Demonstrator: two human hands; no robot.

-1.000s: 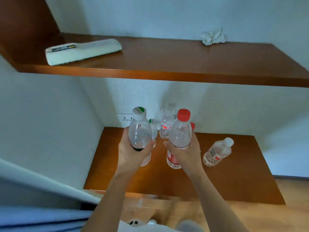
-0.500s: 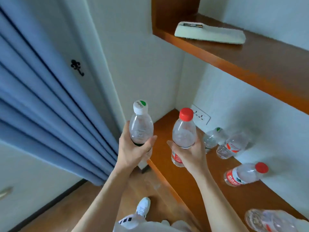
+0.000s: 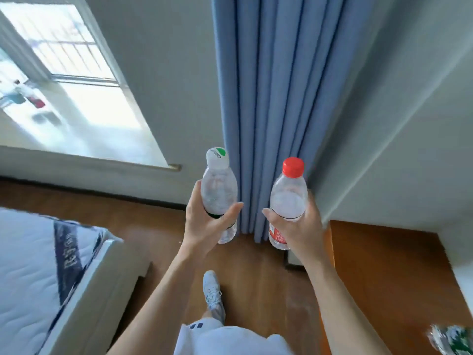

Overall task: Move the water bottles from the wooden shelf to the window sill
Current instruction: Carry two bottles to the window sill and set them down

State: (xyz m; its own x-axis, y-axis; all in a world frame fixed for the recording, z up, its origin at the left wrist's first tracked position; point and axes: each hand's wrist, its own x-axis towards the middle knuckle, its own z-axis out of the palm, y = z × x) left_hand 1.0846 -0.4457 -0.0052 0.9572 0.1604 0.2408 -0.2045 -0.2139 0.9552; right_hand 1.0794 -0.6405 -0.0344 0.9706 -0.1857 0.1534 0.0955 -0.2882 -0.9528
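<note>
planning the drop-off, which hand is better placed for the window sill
Left, likely: left hand, gripping the clear white-capped plastic bottle, is on the white window sill's side; right hand's clear red-capped bottle is farther.

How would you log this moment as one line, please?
left hand: holds white-capped bottle | right hand: holds red-capped bottle | both bottles upright | window sill: not yet reached

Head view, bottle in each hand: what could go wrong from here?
The bed corner juts between the person and the window sill; a foot could catch it. There, blurred items could get knocked. The left hand holds the white-capped bottle, right hand the red-capped bottle; neither can catch a slip.
</note>
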